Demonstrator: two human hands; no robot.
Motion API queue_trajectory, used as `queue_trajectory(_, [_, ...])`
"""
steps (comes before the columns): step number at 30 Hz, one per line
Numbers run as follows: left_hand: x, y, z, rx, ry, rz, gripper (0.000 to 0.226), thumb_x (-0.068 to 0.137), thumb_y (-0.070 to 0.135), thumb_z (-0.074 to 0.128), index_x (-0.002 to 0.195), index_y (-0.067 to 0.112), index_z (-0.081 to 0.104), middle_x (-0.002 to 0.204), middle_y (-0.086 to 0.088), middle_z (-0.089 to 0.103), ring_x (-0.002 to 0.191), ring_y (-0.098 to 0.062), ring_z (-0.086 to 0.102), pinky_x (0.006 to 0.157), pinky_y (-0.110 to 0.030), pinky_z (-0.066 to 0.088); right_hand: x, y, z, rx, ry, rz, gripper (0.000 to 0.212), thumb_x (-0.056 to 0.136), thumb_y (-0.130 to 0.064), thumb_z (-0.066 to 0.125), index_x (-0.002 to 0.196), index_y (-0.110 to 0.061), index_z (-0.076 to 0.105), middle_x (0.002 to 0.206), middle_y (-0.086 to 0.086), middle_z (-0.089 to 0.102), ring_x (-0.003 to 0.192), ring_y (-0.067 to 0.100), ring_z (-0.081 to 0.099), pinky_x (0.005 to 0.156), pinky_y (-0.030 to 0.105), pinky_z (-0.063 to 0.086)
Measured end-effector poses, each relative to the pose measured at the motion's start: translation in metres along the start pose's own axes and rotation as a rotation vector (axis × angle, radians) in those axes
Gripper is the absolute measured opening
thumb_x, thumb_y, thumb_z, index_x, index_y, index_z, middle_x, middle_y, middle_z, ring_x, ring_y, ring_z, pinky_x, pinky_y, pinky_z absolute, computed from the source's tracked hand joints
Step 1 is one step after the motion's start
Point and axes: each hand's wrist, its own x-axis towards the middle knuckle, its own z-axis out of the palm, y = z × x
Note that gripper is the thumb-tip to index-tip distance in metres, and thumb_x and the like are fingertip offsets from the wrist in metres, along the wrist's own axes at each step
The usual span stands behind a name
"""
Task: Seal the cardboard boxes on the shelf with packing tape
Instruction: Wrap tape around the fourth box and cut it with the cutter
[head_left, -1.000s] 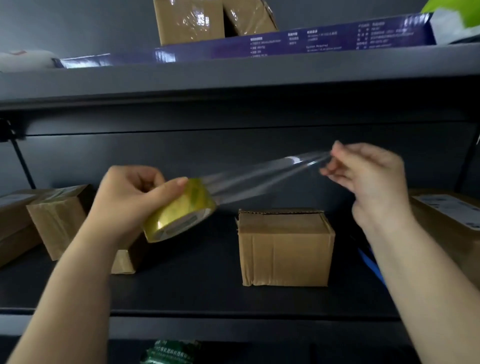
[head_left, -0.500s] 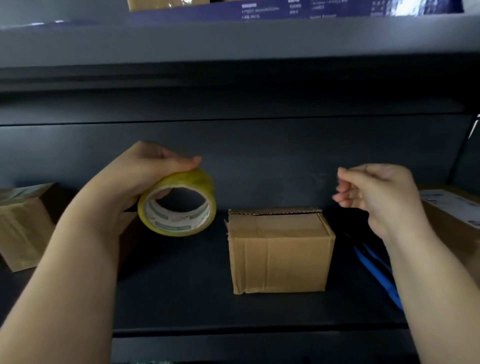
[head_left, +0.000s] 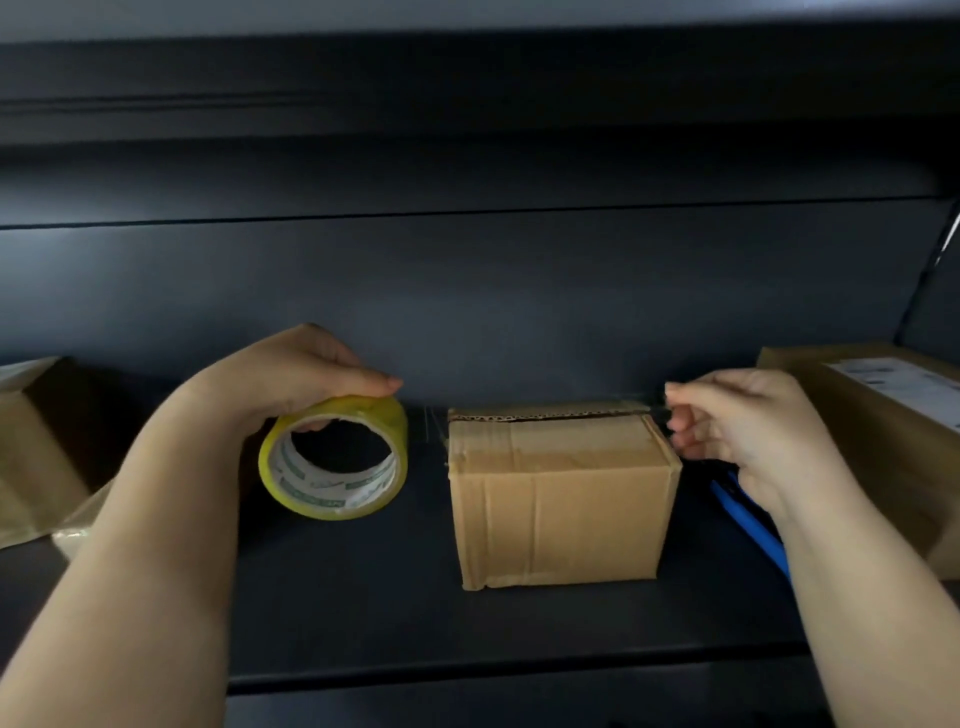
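Note:
A small cardboard box (head_left: 561, 499) stands in the middle of the dark shelf (head_left: 363, 613), its top flaps showing a narrow gap. My left hand (head_left: 291, 379) grips a yellow roll of packing tape (head_left: 335, 460) from above, just left of the box. A thin clear strip of tape (head_left: 545, 410) runs from the roll across the top of the box. My right hand (head_left: 748, 426) pinches the strip's free end at the box's upper right corner.
A larger cardboard box with a white label (head_left: 883, 431) sits at the right edge. Another taped box (head_left: 36, 447) lies at the far left. A blue tool (head_left: 748, 519) lies on the shelf behind my right wrist. The shelf above hangs low overhead.
Both hands dropped from above the box to its top level, bringing the stretched tape down across the box top. The roll turned so its hole faces me.

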Motion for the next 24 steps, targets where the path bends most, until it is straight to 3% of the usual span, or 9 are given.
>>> queue_trajectory(10, [0.007, -0.014, 0.010, 0.062, -0.032, -0.044, 0.036, 0.072, 0.045, 0.071, 0.046, 0.022, 0.065, 0.043, 0.004, 0.052, 0.039, -0.005, 0.052, 0.042, -0.016, 0.042, -0.007, 0.010, -0.002, -0.046, -0.033, 0.076, 0.014, 0.084, -0.009, 0.063, 0.072, -0.002, 0.062, 0.044, 0.001, 0.059, 0.038, 0.013, 0.058, 0.036, 0.020, 0.045])
queue_trajectory(13, [0.008, -0.017, 0.014, 0.091, -0.044, -0.066, 0.037, 0.072, 0.045, 0.071, 0.047, 0.019, 0.062, 0.043, 0.003, 0.052, 0.040, -0.008, 0.051, 0.044, -0.019, 0.042, -0.010, 0.015, -0.001, -0.029, -0.015, 0.105, 0.016, 0.085, -0.011, 0.063, 0.071, -0.003, 0.063, 0.047, 0.003, 0.060, 0.041, 0.016, 0.058, 0.039, 0.024, 0.045])
queue_trajectory(16, [0.010, -0.017, 0.026, 0.154, -0.076, -0.069, 0.039, 0.074, 0.045, 0.070, 0.049, 0.016, 0.061, 0.043, 0.001, 0.051, 0.041, -0.010, 0.049, 0.047, -0.023, 0.042, -0.017, 0.024, 0.009, 0.101, 0.007, 0.222, 0.017, 0.087, -0.014, 0.060, 0.071, -0.009, 0.063, 0.052, 0.003, 0.065, 0.051, 0.018, 0.061, 0.051, 0.030, 0.049])
queue_trajectory(20, [0.014, -0.012, 0.045, 0.265, -0.079, -0.031, 0.041, 0.076, 0.040, 0.068, 0.046, 0.016, 0.053, 0.037, 0.008, 0.044, 0.037, -0.005, 0.042, 0.047, -0.020, 0.037, -0.023, 0.033, 0.023, 0.278, -0.023, 0.437, 0.018, 0.088, -0.025, 0.057, 0.083, -0.014, 0.070, 0.075, 0.008, 0.073, 0.071, 0.022, 0.068, 0.063, 0.035, 0.052])
queue_trajectory(24, [0.014, -0.002, 0.054, 0.397, -0.048, 0.031, 0.036, 0.073, 0.034, 0.067, 0.048, 0.015, 0.050, 0.047, 0.004, 0.042, 0.045, -0.008, 0.039, 0.047, -0.022, 0.031, -0.025, 0.050, 0.035, 0.274, 0.071, 0.502, 0.022, 0.094, -0.014, 0.047, 0.100, -0.006, 0.066, 0.090, 0.012, 0.071, 0.086, 0.027, 0.064, 0.085, 0.042, 0.051])
